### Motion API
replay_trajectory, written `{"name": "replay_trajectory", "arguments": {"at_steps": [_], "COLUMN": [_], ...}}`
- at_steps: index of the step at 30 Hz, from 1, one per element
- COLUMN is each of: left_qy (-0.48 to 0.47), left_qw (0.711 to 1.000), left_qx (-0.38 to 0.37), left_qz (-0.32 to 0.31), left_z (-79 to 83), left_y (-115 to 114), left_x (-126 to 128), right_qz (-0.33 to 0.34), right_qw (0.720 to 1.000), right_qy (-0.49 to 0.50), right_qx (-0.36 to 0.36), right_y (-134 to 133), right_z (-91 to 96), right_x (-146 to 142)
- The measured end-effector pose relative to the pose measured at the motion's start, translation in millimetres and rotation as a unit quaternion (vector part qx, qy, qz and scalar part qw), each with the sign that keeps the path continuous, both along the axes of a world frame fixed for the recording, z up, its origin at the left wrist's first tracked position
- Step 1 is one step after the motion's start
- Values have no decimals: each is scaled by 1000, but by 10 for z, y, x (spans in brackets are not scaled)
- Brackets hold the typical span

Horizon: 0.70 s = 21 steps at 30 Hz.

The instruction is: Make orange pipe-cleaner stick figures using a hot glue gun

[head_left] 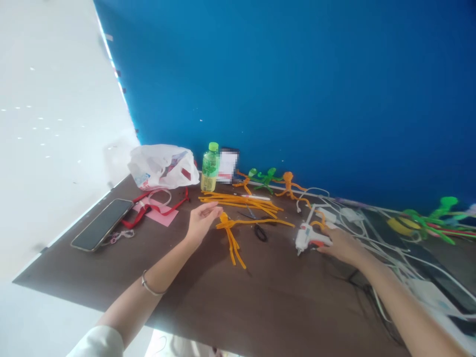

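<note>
Green-capped bottle [210,171], blurred label [210,164], white glue gun [307,237]

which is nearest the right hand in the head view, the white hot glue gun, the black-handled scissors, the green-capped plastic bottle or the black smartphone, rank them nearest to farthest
From the right hand:
1. White hot glue gun: directly left, under its fingers.
2. Black-handled scissors: farther left.
3. Green-capped plastic bottle: farther left, towards the back.
4. Black smartphone: at the far left.
</note>
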<state>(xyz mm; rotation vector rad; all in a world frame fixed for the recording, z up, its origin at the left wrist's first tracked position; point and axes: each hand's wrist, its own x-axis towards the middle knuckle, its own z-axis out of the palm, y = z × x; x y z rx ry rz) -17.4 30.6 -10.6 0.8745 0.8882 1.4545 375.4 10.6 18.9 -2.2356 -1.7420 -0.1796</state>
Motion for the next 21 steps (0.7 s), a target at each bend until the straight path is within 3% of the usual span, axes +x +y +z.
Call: {"name": "replay_trajectory", "arguments": {"at_steps": [3, 5, 8, 10, 13, 17, 21], "left_qy": [-4, -2, 3, 19, 58, 76, 63], "left_qw": [1000, 1000, 1000, 999, 998, 995, 989], "left_qx": [-4, -4, 2, 9, 19, 30, 51], "left_qz": [-13, -20, -27, -27, -28, -64, -122], "left_z": [0, -6, -18, -25, -24, -4, 36], "left_y": [-3, 1, 9, 11, -6, -69, -131], "left_x": [5, 5, 3, 4, 16, 56, 82], "right_qz": [12, 15, 40, 62, 178, 300, 351], "right_qw": [996, 993, 986, 988, 983, 933, 893], "right_qy": [-26, -54, -132, -131, -3, 180, 256], "right_qx": [-89, -107, -94, -49, 33, 84, 114], "right_y": [-72, -136, -235, -292, -359, -375, -272], "right_z": [-20, 0, 67, 116, 159, 146, 99], "right_x": [-109, -220, -472, -707, -1163, -1834, -2268]}}
